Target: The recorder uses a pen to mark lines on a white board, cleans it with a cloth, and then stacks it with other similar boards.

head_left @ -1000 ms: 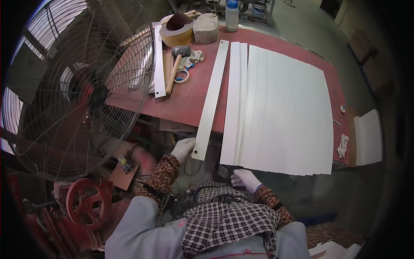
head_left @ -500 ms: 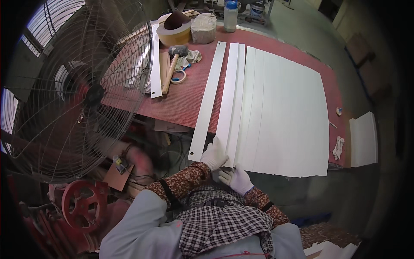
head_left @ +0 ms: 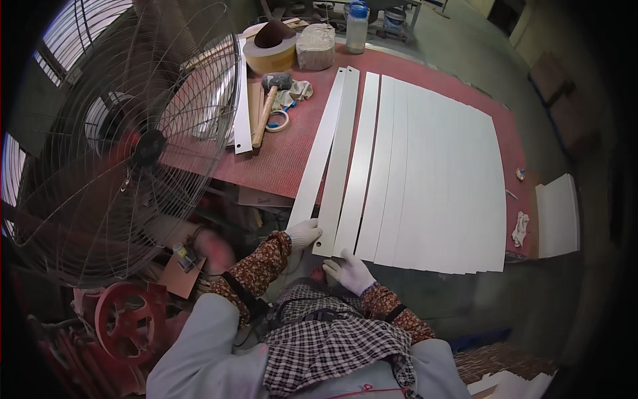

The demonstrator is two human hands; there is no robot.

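Two long, narrow white strips lie side by side: a left strip [head_left: 318, 147] and a second strip [head_left: 337, 159] with a small hole at each end. Their far ends overlap or touch. My left hand [head_left: 305, 233], in a white knitted glove, is closed at the near end of the left strip, its fingertips against the second strip's left edge. Below the second strip's near end is my right hand [head_left: 352, 273], also gloved, with thumb and fingers apart. Another white strip [head_left: 359, 166] lies to the right, beside a fanned row of overlapping white panels [head_left: 452, 173].
A large caged fan [head_left: 119, 146] stands at left, above a red handwheel [head_left: 123, 322]. The red table [head_left: 279, 163] holds a mallet [head_left: 267, 110], a tape roll [head_left: 278, 121], a wide yellow roll [head_left: 269, 60], a wrapped block [head_left: 316, 46], a blue-capped bottle [head_left: 356, 30] and a crumpled rag [head_left: 520, 229].
The second strip has moved left, away from the panels and up against the left strip. Both my hands have shifted left, the left one also slightly farther away from me.
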